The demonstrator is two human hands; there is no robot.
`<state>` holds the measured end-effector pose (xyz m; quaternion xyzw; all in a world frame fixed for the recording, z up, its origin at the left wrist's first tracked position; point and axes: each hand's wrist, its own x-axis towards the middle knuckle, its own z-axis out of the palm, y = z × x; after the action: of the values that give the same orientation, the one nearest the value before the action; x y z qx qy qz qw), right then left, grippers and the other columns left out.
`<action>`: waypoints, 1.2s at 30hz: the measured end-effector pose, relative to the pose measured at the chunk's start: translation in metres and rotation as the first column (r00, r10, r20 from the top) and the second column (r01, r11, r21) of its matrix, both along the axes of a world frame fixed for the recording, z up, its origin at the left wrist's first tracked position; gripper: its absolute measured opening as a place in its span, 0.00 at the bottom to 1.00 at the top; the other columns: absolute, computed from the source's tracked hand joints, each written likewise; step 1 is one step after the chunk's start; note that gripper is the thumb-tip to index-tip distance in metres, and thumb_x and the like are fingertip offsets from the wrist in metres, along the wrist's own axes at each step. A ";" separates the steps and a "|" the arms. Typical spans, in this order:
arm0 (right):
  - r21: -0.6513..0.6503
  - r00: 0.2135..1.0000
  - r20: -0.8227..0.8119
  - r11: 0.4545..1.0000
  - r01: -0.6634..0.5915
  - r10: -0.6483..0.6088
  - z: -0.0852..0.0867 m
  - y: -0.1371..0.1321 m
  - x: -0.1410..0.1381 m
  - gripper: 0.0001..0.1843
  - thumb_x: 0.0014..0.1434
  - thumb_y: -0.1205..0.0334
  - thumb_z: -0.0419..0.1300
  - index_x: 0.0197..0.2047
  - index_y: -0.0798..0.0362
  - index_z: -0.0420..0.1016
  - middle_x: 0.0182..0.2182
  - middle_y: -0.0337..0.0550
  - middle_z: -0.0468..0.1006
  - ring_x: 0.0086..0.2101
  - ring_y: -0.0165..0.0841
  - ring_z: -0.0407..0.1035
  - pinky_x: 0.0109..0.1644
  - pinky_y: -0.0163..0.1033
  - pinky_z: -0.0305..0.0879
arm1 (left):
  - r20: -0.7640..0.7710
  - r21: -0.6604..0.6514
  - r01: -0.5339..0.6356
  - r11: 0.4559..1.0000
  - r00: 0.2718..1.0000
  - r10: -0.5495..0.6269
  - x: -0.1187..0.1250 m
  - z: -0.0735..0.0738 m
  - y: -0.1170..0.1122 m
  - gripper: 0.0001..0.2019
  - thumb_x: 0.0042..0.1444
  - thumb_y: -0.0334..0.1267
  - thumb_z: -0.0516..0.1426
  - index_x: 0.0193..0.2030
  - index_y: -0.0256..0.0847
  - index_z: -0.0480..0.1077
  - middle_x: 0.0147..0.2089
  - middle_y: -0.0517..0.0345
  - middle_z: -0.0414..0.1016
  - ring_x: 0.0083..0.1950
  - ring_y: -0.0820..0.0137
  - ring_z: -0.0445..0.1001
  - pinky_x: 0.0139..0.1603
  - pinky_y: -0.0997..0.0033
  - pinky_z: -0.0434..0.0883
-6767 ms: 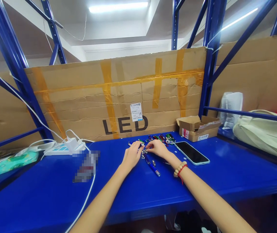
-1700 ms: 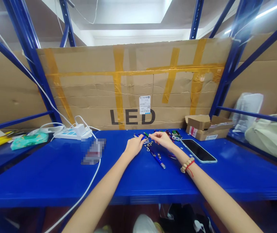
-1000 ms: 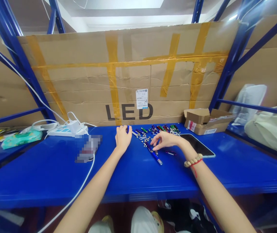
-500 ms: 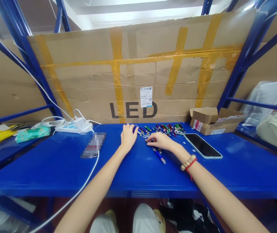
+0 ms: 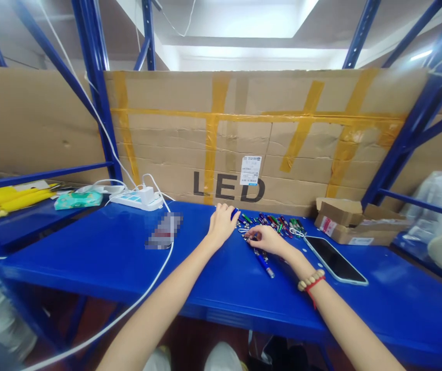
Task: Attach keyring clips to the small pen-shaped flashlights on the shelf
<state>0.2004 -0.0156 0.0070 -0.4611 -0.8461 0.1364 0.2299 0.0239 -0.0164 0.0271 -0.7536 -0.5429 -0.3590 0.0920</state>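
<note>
My left hand (image 5: pixel 223 224) lies curled on the blue shelf (image 5: pixel 89 257) with its fingers closed round a small blue cylinder (image 5: pixel 235 212). My right hand (image 5: pixel 267 239) rests just to its right, fingertips pinched over small metal parts (image 5: pixel 243 229) that are too small to name. A blue pen-shaped light (image 5: pixel 264 263) lies below the right hand. A row of several coloured pen lights (image 5: pixel 275 221) lies behind both hands, near the cardboard. A beaded bracelet (image 5: pixel 311 281) is on my right wrist.
A phone (image 5: pixel 334 258) lies face up to the right. An open small carton (image 5: pixel 344 226) stands behind it. A big cardboard sheet marked LED (image 5: pixel 228 188) forms the back wall. A white power strip (image 5: pixel 137 198) and cable (image 5: pixel 143 296) lie at the left.
My left hand went from beside the right hand to the back of the shelf and took hold of a blue cylinder. The right hand closed its fingers over the small parts. The view swung left.
</note>
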 end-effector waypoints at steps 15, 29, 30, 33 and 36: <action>0.083 0.999 -0.019 0.996 0.031 -0.030 -0.002 0.001 0.000 0.14 0.47 0.53 0.59 0.30 0.56 0.76 0.27 0.44 0.77 0.25 0.31 0.67 0.29 0.33 0.60 | -0.099 0.013 0.044 0.999 0.994 -0.043 -0.007 -0.002 0.001 0.16 0.60 0.44 0.44 0.32 0.38 0.68 0.34 0.52 0.69 0.42 0.66 0.64 0.39 0.68 0.66; 0.274 0.977 -0.044 0.938 0.214 -0.210 0.010 -0.007 -0.001 0.14 0.55 0.61 0.52 0.40 0.53 0.75 0.37 0.45 0.77 0.33 0.33 0.69 0.38 0.37 0.62 | -0.343 -0.087 0.236 0.968 0.905 -0.252 0.004 -0.019 -0.002 0.15 0.59 0.44 0.46 0.42 0.39 0.68 0.43 0.53 0.68 0.46 0.65 0.64 0.45 0.67 0.65; 0.267 0.978 -0.043 0.941 0.208 -0.203 0.009 -0.007 -0.001 0.13 0.55 0.59 0.52 0.39 0.54 0.75 0.36 0.45 0.77 0.32 0.33 0.69 0.37 0.37 0.62 | -0.348 -0.096 0.248 0.964 0.899 -0.266 0.006 -0.019 -0.004 0.15 0.59 0.44 0.45 0.43 0.39 0.68 0.43 0.52 0.68 0.46 0.65 0.64 0.45 0.66 0.65; 0.222 0.976 -0.048 0.950 0.218 -0.212 0.007 -0.004 0.000 0.12 0.53 0.58 0.55 0.35 0.54 0.75 0.30 0.44 0.77 0.30 0.33 0.69 0.34 0.35 0.62 | -0.361 -0.107 0.270 0.957 0.886 -0.290 0.009 -0.019 -0.006 0.16 0.59 0.44 0.45 0.42 0.39 0.69 0.43 0.52 0.69 0.45 0.66 0.65 0.46 0.66 0.66; 0.213 0.971 -0.059 0.947 0.239 -0.231 0.004 0.002 0.004 0.08 0.50 0.63 0.57 0.33 0.54 0.75 0.30 0.43 0.78 0.30 0.33 0.69 0.35 0.35 0.62 | -0.366 -0.090 0.269 0.959 0.887 -0.283 0.011 -0.016 -0.008 0.16 0.59 0.45 0.45 0.41 0.39 0.69 0.43 0.52 0.69 0.45 0.65 0.65 0.45 0.65 0.66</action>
<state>0.2043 -0.0138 0.0110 -0.5282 -0.7910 0.0220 0.3080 0.0345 -0.0243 0.0106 -0.8793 -0.4090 -0.2077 0.1281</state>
